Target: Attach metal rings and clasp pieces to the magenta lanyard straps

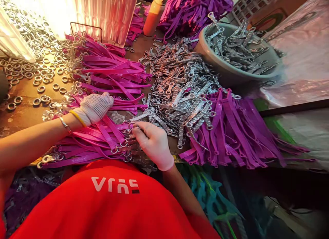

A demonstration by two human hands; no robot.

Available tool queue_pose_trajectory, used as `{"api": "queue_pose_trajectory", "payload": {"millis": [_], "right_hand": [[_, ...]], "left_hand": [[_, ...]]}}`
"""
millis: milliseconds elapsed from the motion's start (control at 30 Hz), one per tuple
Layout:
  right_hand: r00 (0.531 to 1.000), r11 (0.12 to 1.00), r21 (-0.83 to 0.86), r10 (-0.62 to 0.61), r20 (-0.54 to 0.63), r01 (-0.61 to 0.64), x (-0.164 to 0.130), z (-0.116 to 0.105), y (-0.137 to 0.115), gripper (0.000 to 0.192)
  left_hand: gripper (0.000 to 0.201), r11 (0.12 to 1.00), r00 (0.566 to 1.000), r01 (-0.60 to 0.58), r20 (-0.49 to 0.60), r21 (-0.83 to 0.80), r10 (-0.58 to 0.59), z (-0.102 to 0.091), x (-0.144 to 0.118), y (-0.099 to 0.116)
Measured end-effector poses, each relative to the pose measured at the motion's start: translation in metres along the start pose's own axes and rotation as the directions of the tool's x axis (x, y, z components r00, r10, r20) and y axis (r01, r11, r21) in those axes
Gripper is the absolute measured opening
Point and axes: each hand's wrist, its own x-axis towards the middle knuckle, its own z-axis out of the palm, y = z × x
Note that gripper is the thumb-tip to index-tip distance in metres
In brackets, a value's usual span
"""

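While you lean over the tabletop (25, 112), your left hand (96, 107), in a white knit glove with a yellow cuff band, lies knuckles-up with fingers curled together on a heap of purple straps (113, 69) at the left centre; whether it grips a strap underneath cannot be told. Your right hand (154, 143), in a thin pale glove, sits near you at the centre, fingers bent and pinching at a metal ring (131, 126) at the end of the near bundle of straps (87, 146), which lies across the near edge with its ringed ends pointing right.

Other items on view:
- Pile of silver metal clasps (180, 91), centre, just right of your right hand and touching the strap heaps on both sides.
- Second spread of purple straps (239, 132), right of the clasps, ends fanned toward the near right.
- Grey bowl (223, 69), far right, filled with more clasps.
- Loose metal rings (28, 71), scattered over the far left of the tabletop.
- Further purple straps (190, 9), heaped at the far centre behind the bowl.
- Orange bottle (154, 16), upright, far centre.
- Your red shirt (108, 204), white lettering, nearest the camera.
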Motion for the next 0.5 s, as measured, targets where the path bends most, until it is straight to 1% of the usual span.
{"api": "queue_pose_trajectory", "payload": {"millis": [67,100,200,267,333,400,467,500], "right_hand": [[1.000,1.000,-0.017,0.008,0.014,-0.008,-0.002,-0.001,0.001,0.024],[1.000,1.000,-0.027,0.011,0.021,-0.010,-0.003,-0.002,0.001,0.025],[0.999,0.999,-0.029,0.026,0.023,-0.025,-0.008,-0.005,0.004,0.024],[0.999,0.999,-0.020,0.049,0.005,-0.049,-0.013,-0.008,0.008,0.024],[0.997,0.997,-0.018,0.079,-0.020,-0.079,-0.020,-0.010,0.013,0.023],[0.994,0.994,-0.011,0.105,-0.044,-0.105,-0.024,-0.011,0.017,0.022],[0.992,0.994,0.007,0.113,-0.054,-0.112,-0.025,-0.009,0.018,0.022],[0.993,0.994,0.014,0.110,-0.053,-0.109,-0.023,-0.008,0.017,0.022]], "left_hand": [[0.039,0.992,0.993,0.037,0.107,0.122,-0.050,-0.001,-0.001,-0.005],[0.038,0.988,0.988,0.049,0.139,0.150,-0.070,-0.003,-0.001,-0.008],[0.036,0.984,0.979,0.049,0.187,0.169,-0.080,-0.014,-0.005,-0.022],[0.030,0.982,0.973,0.057,0.210,0.178,-0.095,-0.021,-0.010,-0.029],[0.026,0.981,0.971,0.052,0.218,0.184,-0.093,-0.025,-0.016,-0.031],[0.030,0.985,0.982,0.023,0.180,0.171,-0.054,-0.027,-0.018,-0.023],[0.035,0.992,0.993,-0.031,0.119,0.123,0.016,-0.026,-0.012,-0.005],[0.035,0.997,0.995,-0.043,0.088,0.065,0.037,-0.024,-0.004,0.008]]}}
